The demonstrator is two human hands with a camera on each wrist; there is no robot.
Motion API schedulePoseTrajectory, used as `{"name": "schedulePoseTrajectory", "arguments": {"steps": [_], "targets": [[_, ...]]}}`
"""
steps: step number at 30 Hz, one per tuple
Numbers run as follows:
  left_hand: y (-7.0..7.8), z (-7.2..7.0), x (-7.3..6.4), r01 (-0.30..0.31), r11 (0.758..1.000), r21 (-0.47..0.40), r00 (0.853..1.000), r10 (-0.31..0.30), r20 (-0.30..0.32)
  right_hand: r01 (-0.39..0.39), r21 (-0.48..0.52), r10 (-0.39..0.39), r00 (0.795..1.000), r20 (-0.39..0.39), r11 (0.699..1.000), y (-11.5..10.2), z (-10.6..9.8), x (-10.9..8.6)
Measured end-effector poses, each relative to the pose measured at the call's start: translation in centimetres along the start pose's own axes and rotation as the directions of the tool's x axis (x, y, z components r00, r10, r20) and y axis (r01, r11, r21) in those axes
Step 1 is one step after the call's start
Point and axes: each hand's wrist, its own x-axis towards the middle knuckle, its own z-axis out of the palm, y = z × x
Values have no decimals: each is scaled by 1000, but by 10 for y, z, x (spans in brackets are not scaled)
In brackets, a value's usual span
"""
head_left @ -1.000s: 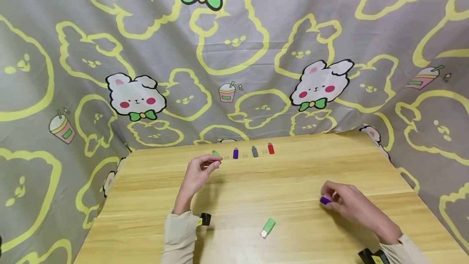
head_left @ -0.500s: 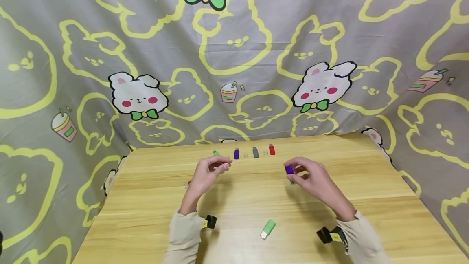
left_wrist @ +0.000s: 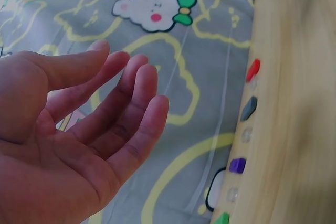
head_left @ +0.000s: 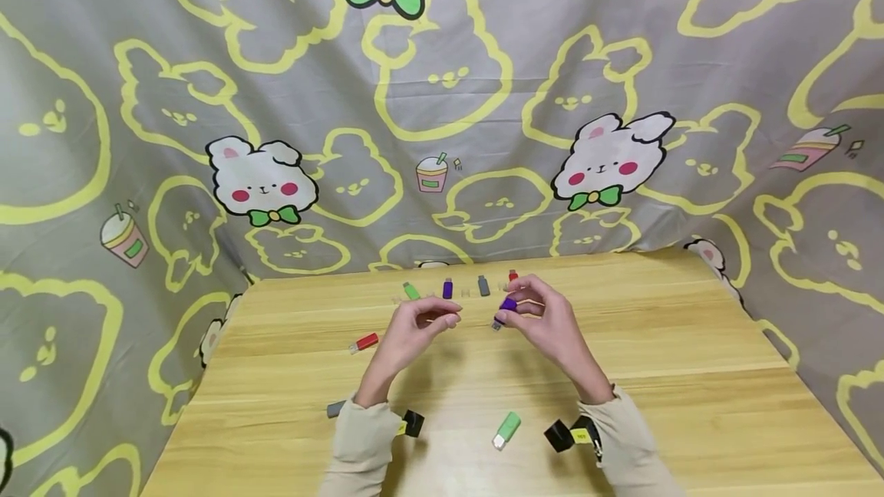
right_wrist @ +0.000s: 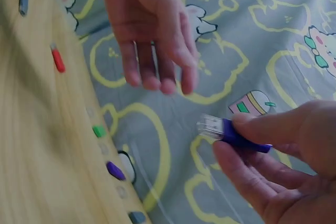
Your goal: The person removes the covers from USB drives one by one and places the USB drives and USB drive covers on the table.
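Observation:
Between thumb and fingers, my right hand (head_left: 549,320) pinches a purple USB flash drive (head_left: 508,305) above the table. In the right wrist view, a clear cap (right_wrist: 205,127) covers its metal plug, which points toward the other hand. My left hand (head_left: 412,332) hovers to the left with relaxed fingers and nothing in it. A gap separates the two hands. On the table below lies a green flash drive (head_left: 508,428). A red flash drive (head_left: 366,342) lies left of the left hand, and a grey one (head_left: 335,409) sits partly hidden by the left sleeve.
Along the table's back edge runs a row: a green flash drive (head_left: 411,291), a purple one (head_left: 448,288), a grey one (head_left: 483,285) and a red one (head_left: 513,276). Small clear pieces lie between them. A patterned curtain (head_left: 476,113) hangs behind the wooden table (head_left: 621,420).
My right hand has carried the purple flash drive from the table's right side leftward and away from me. My left hand has moved right, uncovering the red and grey drives.

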Motion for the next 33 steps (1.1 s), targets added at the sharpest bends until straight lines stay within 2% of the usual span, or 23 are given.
{"name": "schedulePoseTrajectory", "arguments": {"steps": [4,10,15,18,23,27,33], "targets": [[1,10,1,-10,1000,3,1000,10,5,9,43,-9,1000,-4,999,4,6,-1],[1,21,3,-38,998,-40,999,38,18,2,141,0,1000,-17,990,6,14,-3],[4,24,5,-49,998,-26,999,49,-23,20,187,-17,1000,-20,982,5,19,-4],[7,25,7,-36,999,-27,998,35,-57,48,156,-46,999,-17,987,5,20,-4],[9,27,8,-2,998,-67,997,-3,-74,75,20,-75,997,10,997,6,21,-3],[8,30,8,5,997,-82,997,-12,-76,71,-72,-69,997,35,995,5,21,-3],[5,31,6,1,997,-76,997,-7,-74,51,-137,-42,997,71,989,2,24,-5]]}}
